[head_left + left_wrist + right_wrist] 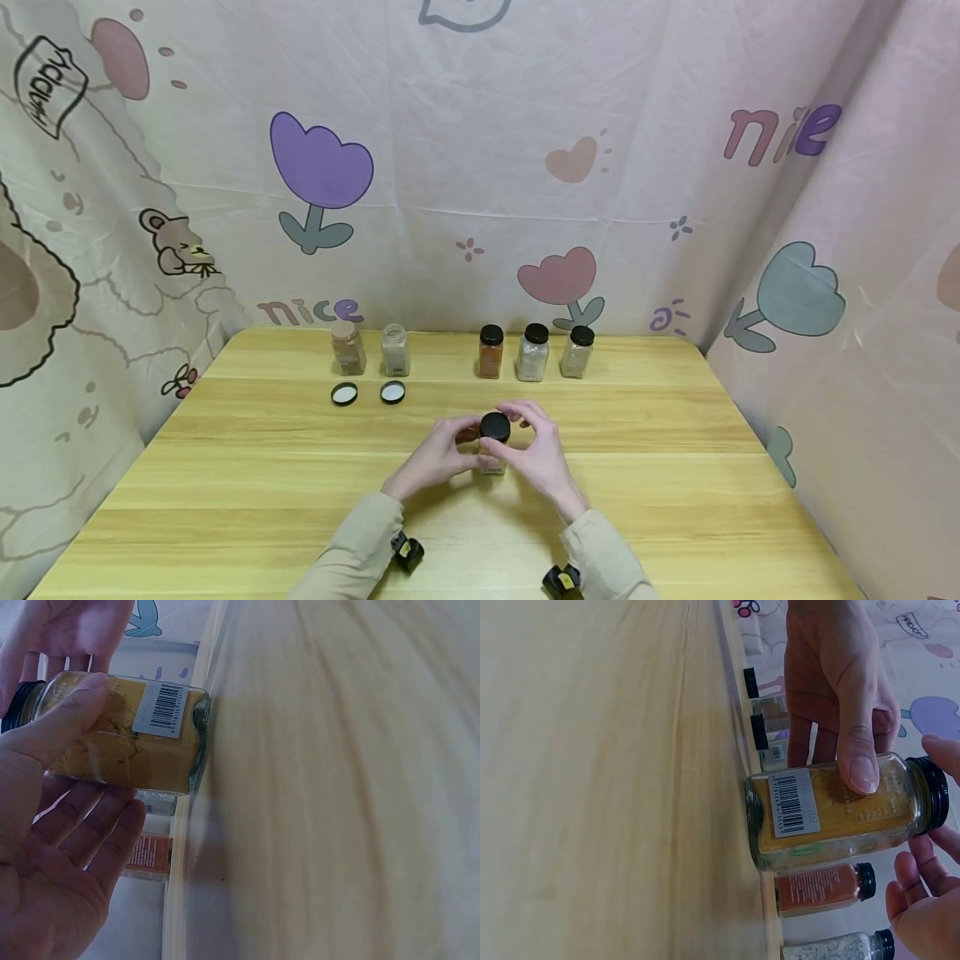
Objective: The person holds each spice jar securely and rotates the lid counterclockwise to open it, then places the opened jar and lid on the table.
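Observation:
A square glass spice jar (pixel 825 806) of yellow-brown powder stands upright on the table, its black lid (pixel 495 426) on top. My left hand (pixel 441 450) holds the jar's body, thumb (pixel 859 754) against the near face and fingers behind. My right hand (pixel 537 446) pinches the lid between thumb and fingers. In the left wrist view a barcode label (pixel 160 709) shows low on the jar. Part of the jar is covered by the hands in the head view.
Two lidless jars, one brownish (pixel 348 352) and one pale (pixel 396 352), stand at the back left. Their upturned lids (pixel 344 394) lie before them. At the back right are three black-capped jars: orange-red (pixel 491 354), white-flecked (pixel 532 354) and pale (pixel 577 354). Printed curtains enclose the table.

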A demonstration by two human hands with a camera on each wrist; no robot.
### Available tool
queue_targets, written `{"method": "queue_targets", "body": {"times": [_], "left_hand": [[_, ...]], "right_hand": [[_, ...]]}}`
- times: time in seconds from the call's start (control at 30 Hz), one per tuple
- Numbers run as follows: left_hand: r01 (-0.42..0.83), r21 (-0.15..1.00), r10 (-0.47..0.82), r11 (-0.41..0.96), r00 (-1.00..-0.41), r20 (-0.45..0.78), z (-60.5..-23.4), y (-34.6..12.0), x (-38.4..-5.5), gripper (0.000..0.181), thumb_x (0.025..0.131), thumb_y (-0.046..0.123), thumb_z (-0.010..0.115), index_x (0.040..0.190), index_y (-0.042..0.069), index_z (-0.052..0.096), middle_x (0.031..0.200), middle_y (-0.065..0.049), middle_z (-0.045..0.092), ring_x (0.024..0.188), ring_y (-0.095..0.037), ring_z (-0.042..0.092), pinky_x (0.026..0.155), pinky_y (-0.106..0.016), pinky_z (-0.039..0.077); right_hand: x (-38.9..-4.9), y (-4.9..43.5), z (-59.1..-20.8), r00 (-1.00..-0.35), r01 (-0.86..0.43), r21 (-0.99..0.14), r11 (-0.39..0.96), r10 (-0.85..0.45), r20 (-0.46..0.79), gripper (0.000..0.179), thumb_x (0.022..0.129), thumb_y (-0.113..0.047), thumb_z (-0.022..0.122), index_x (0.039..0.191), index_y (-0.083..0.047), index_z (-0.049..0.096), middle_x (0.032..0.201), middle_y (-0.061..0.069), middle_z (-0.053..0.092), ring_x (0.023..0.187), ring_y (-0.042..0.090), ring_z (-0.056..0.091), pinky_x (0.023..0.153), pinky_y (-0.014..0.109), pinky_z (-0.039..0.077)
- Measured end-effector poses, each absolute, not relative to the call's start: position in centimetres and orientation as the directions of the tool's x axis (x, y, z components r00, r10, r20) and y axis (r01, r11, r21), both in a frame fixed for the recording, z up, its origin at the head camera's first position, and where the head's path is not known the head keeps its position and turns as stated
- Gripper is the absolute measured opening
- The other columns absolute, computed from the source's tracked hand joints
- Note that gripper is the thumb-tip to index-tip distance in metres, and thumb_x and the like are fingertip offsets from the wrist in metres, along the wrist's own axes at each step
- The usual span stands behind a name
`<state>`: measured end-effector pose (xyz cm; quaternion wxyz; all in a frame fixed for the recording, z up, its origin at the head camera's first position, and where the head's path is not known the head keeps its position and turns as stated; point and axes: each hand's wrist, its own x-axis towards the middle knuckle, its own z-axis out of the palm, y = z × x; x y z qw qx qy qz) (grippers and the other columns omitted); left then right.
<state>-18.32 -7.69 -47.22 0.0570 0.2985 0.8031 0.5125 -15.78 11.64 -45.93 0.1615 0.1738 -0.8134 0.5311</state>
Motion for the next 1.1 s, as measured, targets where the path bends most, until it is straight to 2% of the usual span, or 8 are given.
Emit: {"method": "queue_targets", "body": {"times": [0.2, 0.5, 0.77, 1.1], "left_hand": [[0.416, 0.863, 0.536, 0.286, -0.816, 0.215, -47.25, -7.65, -18.33, 0.046, 0.085, 0.020, 0.082, 0.125, 0.007, 0.066, 0.126, -0.011, 0.072, 0.117, -0.027, 0.069, 0.106, -0.043, 0.054], [0.419, 0.856, 0.531, 0.303, -0.820, 0.214, -47.38, -7.65, -18.43, 0.049, 0.084, 0.025, 0.083, 0.126, 0.006, 0.066, 0.124, -0.011, 0.072, 0.114, -0.025, 0.070, 0.105, -0.042, 0.055], [0.414, 0.864, 0.535, 0.286, -0.817, 0.215, -47.39, -7.67, -18.35, 0.047, 0.084, 0.023, 0.083, 0.125, 0.006, 0.067, 0.125, -0.012, 0.072, 0.116, -0.028, 0.069, 0.106, -0.043, 0.054], [0.419, 0.859, 0.535, 0.295, -0.817, 0.215, -47.44, -7.71, -18.36, 0.048, 0.084, 0.024, 0.083, 0.126, 0.007, 0.066, 0.124, -0.010, 0.073, 0.114, -0.025, 0.070, 0.105, -0.043, 0.055]], "right_hand": [[-15.79, 11.64, -45.93, -0.890, -0.449, -0.812, 0.372, -0.104, 0.444, 0.043, 0.076, -0.017, 0.089, 0.115, -0.009, 0.072, 0.111, 0.004, 0.070, 0.101, 0.019, 0.058, 0.091, 0.041, 0.048], [-15.58, 11.55, -45.77, -0.870, -0.490, -0.797, 0.352, -0.138, 0.474, 0.043, 0.078, -0.010, 0.085, 0.119, -0.009, 0.071, 0.116, 0.010, 0.070, 0.101, 0.020, 0.059, 0.091, 0.039, 0.048], [-15.57, 11.58, -45.81, -0.886, -0.457, -0.810, 0.367, -0.102, 0.453, 0.045, 0.076, -0.016, 0.088, 0.118, -0.013, 0.072, 0.112, 0.004, 0.070, 0.103, 0.022, 0.059, 0.091, 0.036, 0.046], [-15.58, 11.60, -45.85, -0.865, -0.498, -0.794, 0.349, -0.137, 0.483, 0.041, 0.079, -0.010, 0.085, 0.118, -0.006, 0.071, 0.116, 0.010, 0.070, 0.101, 0.022, 0.060, 0.091, 0.040, 0.049]]}}
